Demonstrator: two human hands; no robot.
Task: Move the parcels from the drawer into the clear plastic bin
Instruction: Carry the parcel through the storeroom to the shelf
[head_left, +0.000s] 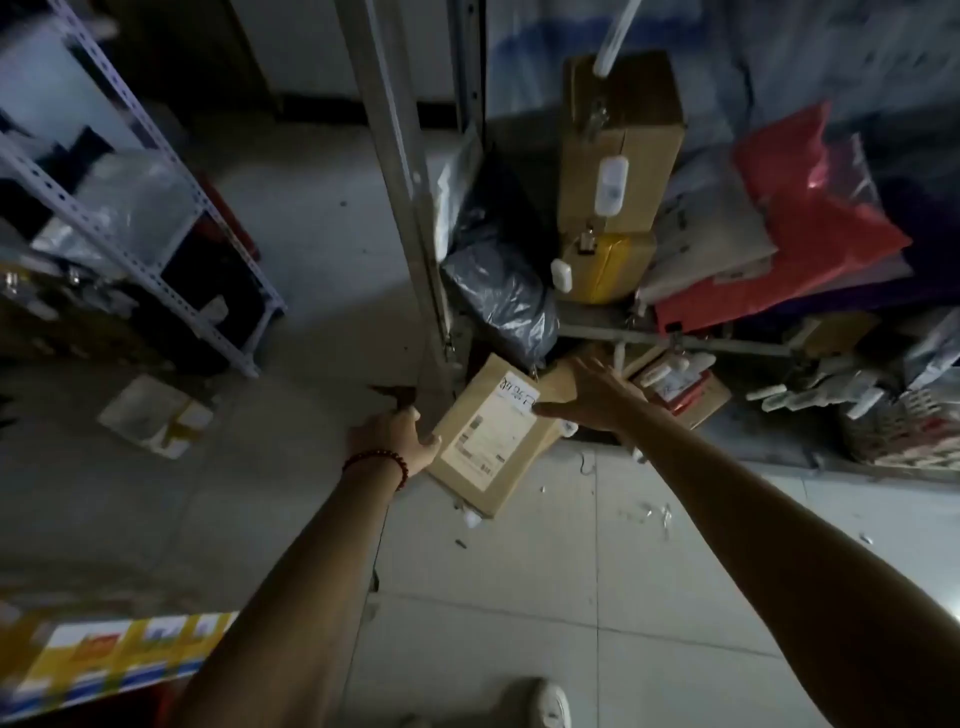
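Head view: brown parcel (488, 436) sits tilted at centre frame, beside the rack post (405, 197). Left hand (397, 436) grips its 9 o'clock edge and right hand (592, 397) lies spread-fingered on its 2 o'clock corner, likely steadying a two-handed lift. Drawer and clear bin not in view.

Right of the post (410, 208) are four cardboard boxes: flat box (488, 436), tall box (621, 140), taped box (610, 273) and low box (691, 397), plus one red bag (810, 218) and one grey bag (498, 291). Left of the post are one rack (130, 234) and one white box (156, 415). By the post's foot are two hands, left hand (395, 436) and right hand (592, 395), and one bracelet (379, 460); one shoe (540, 701) lies well apart from it.
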